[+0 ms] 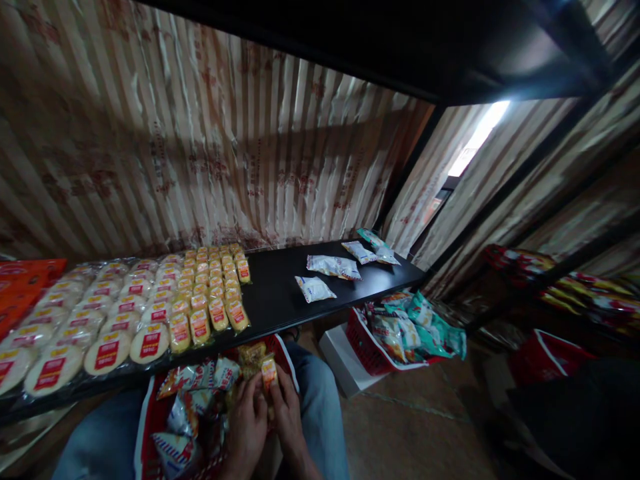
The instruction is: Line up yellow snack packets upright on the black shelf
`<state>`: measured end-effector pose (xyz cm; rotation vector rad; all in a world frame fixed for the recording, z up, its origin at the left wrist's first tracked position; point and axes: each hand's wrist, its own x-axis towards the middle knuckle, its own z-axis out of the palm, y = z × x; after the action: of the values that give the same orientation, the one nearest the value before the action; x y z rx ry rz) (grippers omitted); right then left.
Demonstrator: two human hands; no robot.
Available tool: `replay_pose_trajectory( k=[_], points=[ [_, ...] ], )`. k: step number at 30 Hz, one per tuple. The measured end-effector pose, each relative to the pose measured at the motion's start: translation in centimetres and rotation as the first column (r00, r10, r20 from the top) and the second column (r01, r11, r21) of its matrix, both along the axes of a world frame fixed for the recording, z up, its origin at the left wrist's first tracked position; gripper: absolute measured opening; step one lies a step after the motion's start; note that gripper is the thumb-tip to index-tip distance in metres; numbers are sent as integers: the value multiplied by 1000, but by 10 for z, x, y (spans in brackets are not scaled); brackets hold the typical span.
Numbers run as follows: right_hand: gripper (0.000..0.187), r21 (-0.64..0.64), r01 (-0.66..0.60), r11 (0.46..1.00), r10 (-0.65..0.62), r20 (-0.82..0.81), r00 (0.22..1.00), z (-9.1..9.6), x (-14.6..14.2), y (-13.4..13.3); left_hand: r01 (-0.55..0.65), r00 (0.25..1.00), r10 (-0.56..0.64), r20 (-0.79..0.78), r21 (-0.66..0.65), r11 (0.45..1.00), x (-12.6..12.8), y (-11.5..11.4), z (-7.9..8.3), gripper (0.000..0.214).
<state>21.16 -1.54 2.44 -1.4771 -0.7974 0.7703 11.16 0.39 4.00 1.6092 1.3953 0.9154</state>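
My left hand (248, 419) and my right hand (287, 412) are close together over a red basket (144, 427) between my knees. Between their fingers stands a small wrapped yellow cake (269, 373) with an orange label, gripped from both sides. Other yellow packets (250, 355) lie behind it in the basket. To the left of my hands the basket holds several white, red and blue snack bags (175, 450). Just beyond, on the black shelf (275, 293), similar small yellow cakes (200, 325) stand in close rows. My palms and part of the basket's contents are hidden.
Left on the shelf are rows of round wrapped cakes (107, 353) and orange packages (30, 287). White snack bags (333, 267) lie at its right. Another red basket (373, 353) with green and white bags rests on a white box (345, 367). A dark upper shelf (400, 47) hangs overhead.
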Motion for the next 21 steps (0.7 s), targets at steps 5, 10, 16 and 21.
replay_pose_trajectory(
  k=[5,10,16,21],
  points=[
    [52,36,102,994,-102,-3,995,17,4,6,0,999,-1,54,35,999,12,5,20,44],
    [39,91,157,983,-161,41,986,38,10,16,42,991,-48,127,48,998,23,13,37,44],
    [35,135,89,987,-95,42,995,72,16,44,24,981,-51,186,145,989,32,33,62,38],
    [35,165,8,986,-12,22,1000,86,21,73,-16,973,-18,232,143,990,39,56,77,37]
  ],
)
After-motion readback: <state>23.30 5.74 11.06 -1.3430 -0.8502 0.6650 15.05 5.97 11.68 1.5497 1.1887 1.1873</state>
